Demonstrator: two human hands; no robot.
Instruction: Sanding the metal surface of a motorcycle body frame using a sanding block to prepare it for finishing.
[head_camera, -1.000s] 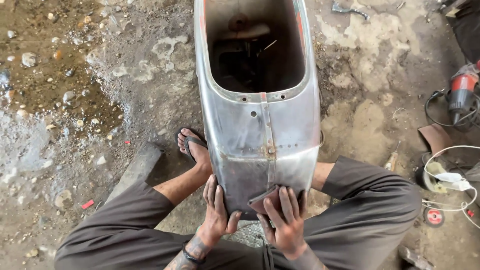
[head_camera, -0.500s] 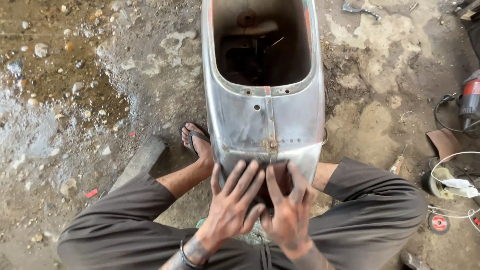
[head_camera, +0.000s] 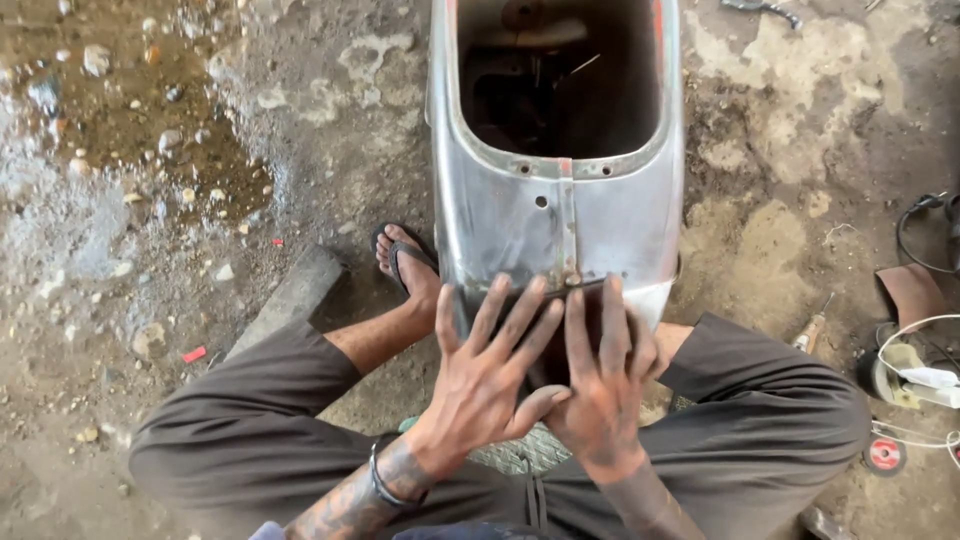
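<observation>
A bare silver metal scooter body shell (head_camera: 500, 220) stands on the ground between my knees, its dark hollow opening (head_camera: 555, 90) facing up. A dark sheet of sandpaper (head_camera: 592, 318) lies against the shell's lower end. My left hand (head_camera: 495, 370) is spread flat on the sheet, fingers apart and pointing away from me. Beside it, touching it, my right hand (head_camera: 600, 390) presses the same sheet with its fingers straight. A dark bracelet circles my tattooed left wrist. Most of the sheet is hidden under the hands.
My foot in a black sandal (head_camera: 405, 265) rests left of the shell, next to a grey wooden block (head_camera: 290, 300). At the right lie a screwdriver (head_camera: 812, 330), a black cable (head_camera: 930, 220), white cord (head_camera: 920, 370) and a small red disc (head_camera: 885, 455). Wet stony ground fills the upper left.
Both hands have slid up the shell with the sheet. The left hand moved from the shell's edge onto the sheet and spread out. The view has come closer.
</observation>
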